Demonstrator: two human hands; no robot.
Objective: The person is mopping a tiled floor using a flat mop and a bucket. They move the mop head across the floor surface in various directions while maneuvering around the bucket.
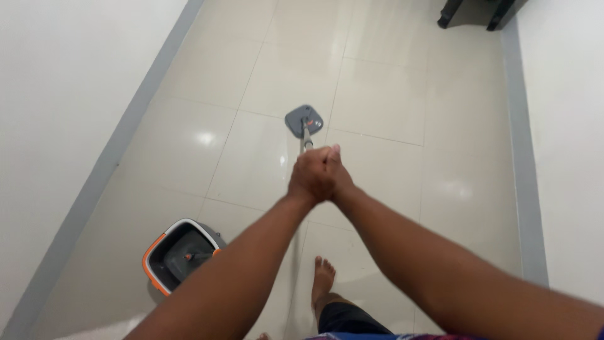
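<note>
Head view shows your left hand (pixel 309 179) and right hand (pixel 338 176) clasped together round the mop (pixel 304 121) handle, pad on the floor (pixel 377 94) ahead, bucket (pixel 179 254) behind left, dry-looking tiles all round.

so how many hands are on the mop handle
2. The left hand and the right hand are clasped together around the mop handle, just above the square grey mop head on the tiled floor. No other hands show.

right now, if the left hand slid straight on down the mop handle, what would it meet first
Probably the grey mop head on the floor tiles; the left hand grips the handle leading to it, with nothing visible between.
</note>
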